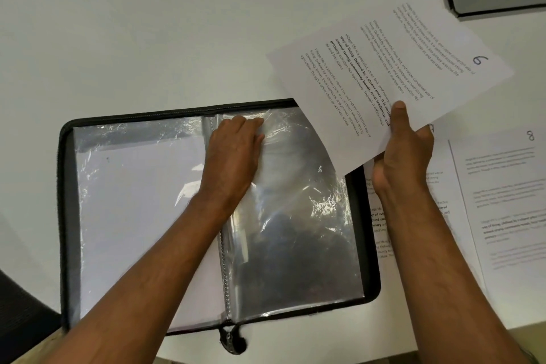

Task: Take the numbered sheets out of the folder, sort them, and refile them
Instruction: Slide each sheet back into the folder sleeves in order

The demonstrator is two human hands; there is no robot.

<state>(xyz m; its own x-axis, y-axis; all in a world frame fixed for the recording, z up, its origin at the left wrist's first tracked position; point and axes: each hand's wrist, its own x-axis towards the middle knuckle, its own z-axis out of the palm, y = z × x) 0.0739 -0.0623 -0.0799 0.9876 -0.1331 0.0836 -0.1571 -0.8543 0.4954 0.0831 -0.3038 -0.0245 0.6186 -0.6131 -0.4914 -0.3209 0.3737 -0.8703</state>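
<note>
Right hand (403,154) pinches the white printed sheet numbered 6 (390,68) above the open black zip folder (63,186); left hand (233,154) grips its clear plastic sleeve (295,216). Sheet 8 (502,195) lies right.

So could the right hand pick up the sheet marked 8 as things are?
Probably not yet: the right hand grips sheet 6, though sheet 8 lies uncovered close beside that arm.
</note>
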